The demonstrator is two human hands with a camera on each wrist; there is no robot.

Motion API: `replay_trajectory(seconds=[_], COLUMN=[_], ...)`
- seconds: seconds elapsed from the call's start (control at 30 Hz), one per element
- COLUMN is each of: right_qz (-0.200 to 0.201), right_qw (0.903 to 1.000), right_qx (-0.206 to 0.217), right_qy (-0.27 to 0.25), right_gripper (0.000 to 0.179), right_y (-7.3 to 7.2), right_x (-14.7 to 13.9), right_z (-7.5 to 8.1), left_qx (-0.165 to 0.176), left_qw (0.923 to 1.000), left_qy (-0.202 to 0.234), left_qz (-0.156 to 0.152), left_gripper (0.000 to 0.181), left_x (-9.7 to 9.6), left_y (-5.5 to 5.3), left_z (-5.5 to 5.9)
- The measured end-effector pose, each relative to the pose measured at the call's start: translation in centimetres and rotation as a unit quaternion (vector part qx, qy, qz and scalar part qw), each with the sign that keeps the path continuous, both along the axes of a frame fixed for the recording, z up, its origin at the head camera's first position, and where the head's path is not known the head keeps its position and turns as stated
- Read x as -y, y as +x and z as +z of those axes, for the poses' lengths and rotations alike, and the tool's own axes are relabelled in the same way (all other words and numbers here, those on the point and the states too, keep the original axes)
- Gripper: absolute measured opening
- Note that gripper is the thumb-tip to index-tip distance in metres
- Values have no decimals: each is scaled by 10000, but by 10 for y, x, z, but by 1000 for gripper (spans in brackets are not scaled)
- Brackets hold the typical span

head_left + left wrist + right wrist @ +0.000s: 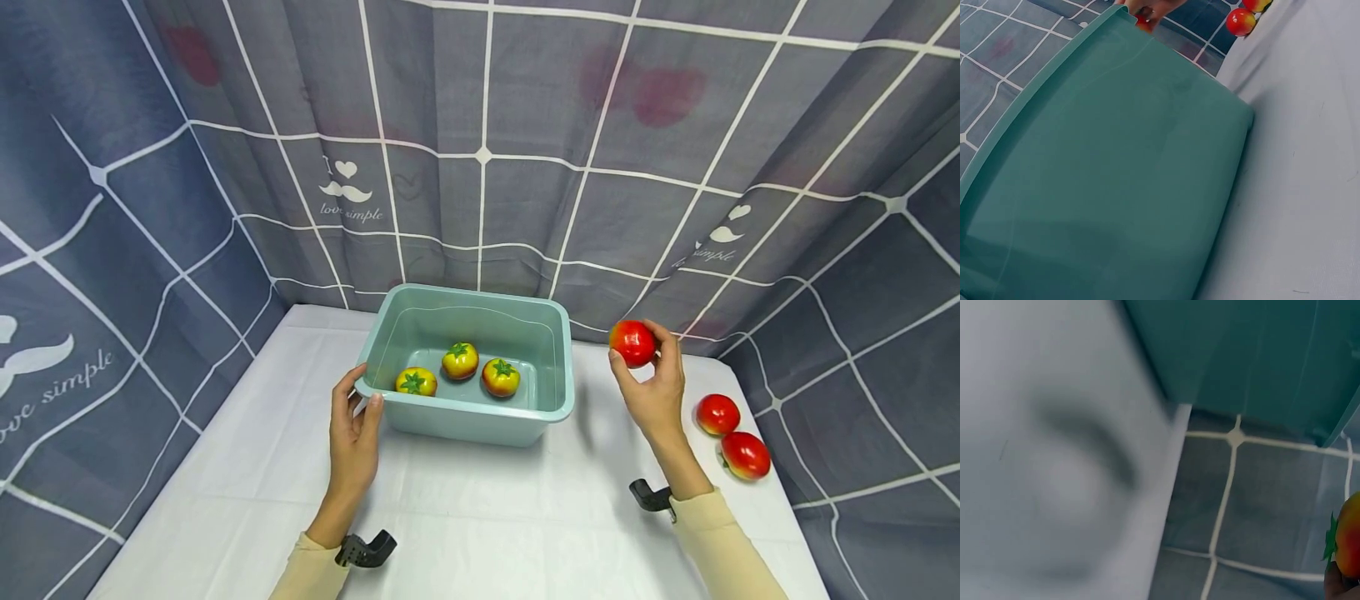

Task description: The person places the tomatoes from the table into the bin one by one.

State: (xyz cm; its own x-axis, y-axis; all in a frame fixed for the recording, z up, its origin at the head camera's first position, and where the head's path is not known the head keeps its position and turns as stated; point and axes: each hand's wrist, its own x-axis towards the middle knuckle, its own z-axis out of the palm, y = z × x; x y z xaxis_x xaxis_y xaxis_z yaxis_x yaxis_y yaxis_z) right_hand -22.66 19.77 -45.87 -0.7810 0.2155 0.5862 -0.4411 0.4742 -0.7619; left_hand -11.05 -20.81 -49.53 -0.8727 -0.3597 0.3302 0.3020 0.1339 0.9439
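Note:
A pale green plastic basin (465, 429) stands on the white table, with three yellow-red tomatoes (460, 361) inside, their green leafy tops facing up. At its near left corner, my left hand (355, 442) grips the rim between thumb and fingers. To the right of the basin, my right hand (660, 392) pinches a red tomato (632, 343) above the table. This tomato (1349, 540) shows its green leaves in the right wrist view. Beyond the right hand, two more red tomatoes (717, 414) lie side by side on the table.
A white cloth (480, 517) covers the table. Dark grey-blue curtains (435, 192) with white grid lines surround it at the back and both sides, close behind the basin. The two loose tomatoes lie near the table's right edge.

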Motion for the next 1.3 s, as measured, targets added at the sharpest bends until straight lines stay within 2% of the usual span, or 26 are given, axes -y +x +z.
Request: replay_trajectory(seconds=[0.2,0.33,0.43,0.5,0.83,1.03,1.17,1.3], right_qz=[297,473,747,939,1540,1716,1995,2298], right_qw=[9984,9964,9940,9918,9816,9755,9649,9481], right_qx=[-315,-556,-637,-667,-569,-404,-149,-19], right_qy=[357,422,472,554,975,1313,1698,2199], right_gripper=[71,68,66,66,74,73,70,67], right_y=[1,10,19,20,0,-4,-5,-7], right_x=[12,27,37,42,52,60,67,74], right_z=[6,24,38,42,27,29,34,37], left_qx=[-25,-11,-13,-24,-63,-123,-130,-134], left_qw=[10000,10000,10000,10000,10000,9999,9999,9999], left_qy=[-21,-58,-54,-45,-2,64,51,29], left_qz=[-25,-77,-79,-70,-39,-26,-18,-5], left_gripper=[53,53,53,53,52,51,51,51], left_x=[1,1,1,1,1,1,1,1], left_y=[0,-1,-2,-2,-3,-2,-2,-2], left_z=[-1,-2,-2,-2,-2,-2,-2,-3])
